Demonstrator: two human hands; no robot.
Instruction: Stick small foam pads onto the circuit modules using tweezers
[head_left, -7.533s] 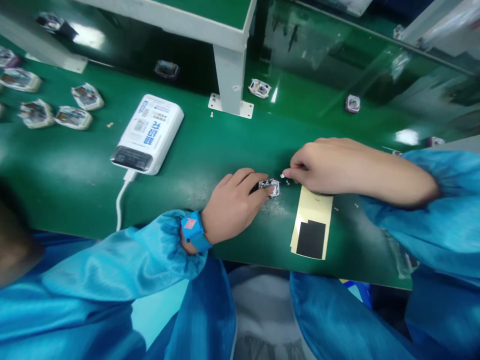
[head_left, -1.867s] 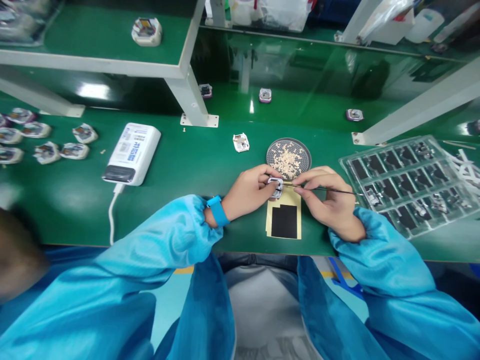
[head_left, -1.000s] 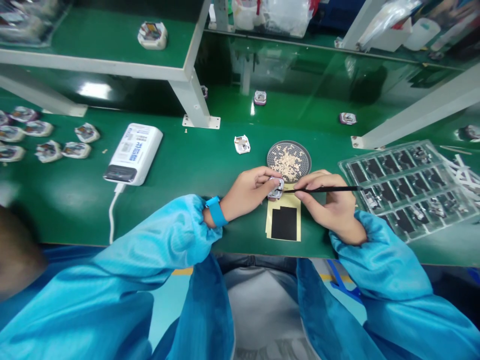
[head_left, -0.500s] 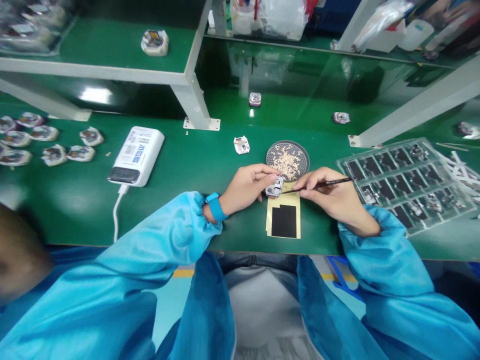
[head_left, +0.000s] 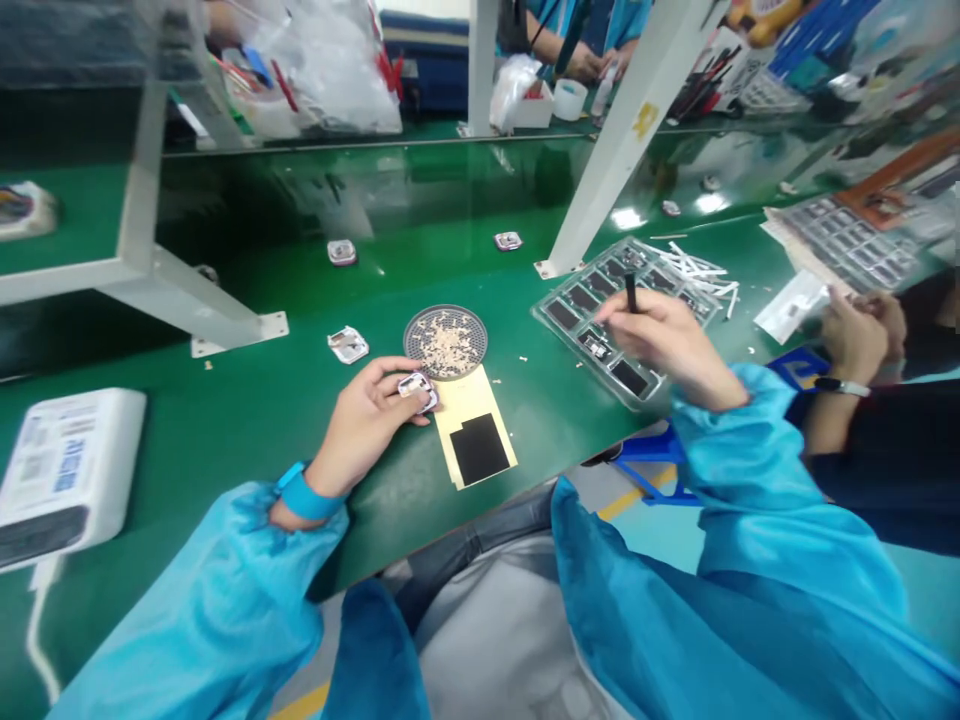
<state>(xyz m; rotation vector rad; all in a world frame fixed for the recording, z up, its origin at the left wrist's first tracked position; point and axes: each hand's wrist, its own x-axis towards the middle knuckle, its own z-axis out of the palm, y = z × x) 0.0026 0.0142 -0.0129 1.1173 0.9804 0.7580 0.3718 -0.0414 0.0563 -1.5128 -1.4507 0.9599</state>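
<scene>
My left hand (head_left: 367,425) is closed around a small watch-like housing (head_left: 418,390), white with a purplish rim and its inside showing. It is held just beside the round dark dish (head_left: 445,343) of tiny pale bits and the yellow backing sheet (head_left: 471,389). A black piece with a notched corner (head_left: 478,450) lies on that sheet. In my right hand (head_left: 664,345), closed over the clear compartment tray (head_left: 634,405), are thin black tweezers (head_left: 630,291). Their tips are hidden or blurred. Black rectangular parts (head_left: 562,315) and small components fill the tray's compartments.
Other housings lie on the green table, one open white housing (head_left: 348,345) near the dish. A white box with a cable (head_left: 112,470) stands left. Shelf legs (head_left: 600,150) rise behind. White strips (head_left: 701,265) lie past the tray; a co-worker's hands (head_left: 862,335) are at far right.
My view has turned to the right. My right hand has left the housing with the tweezers and moved right, over the tray. My left hand still holds the housing beside the dish.
</scene>
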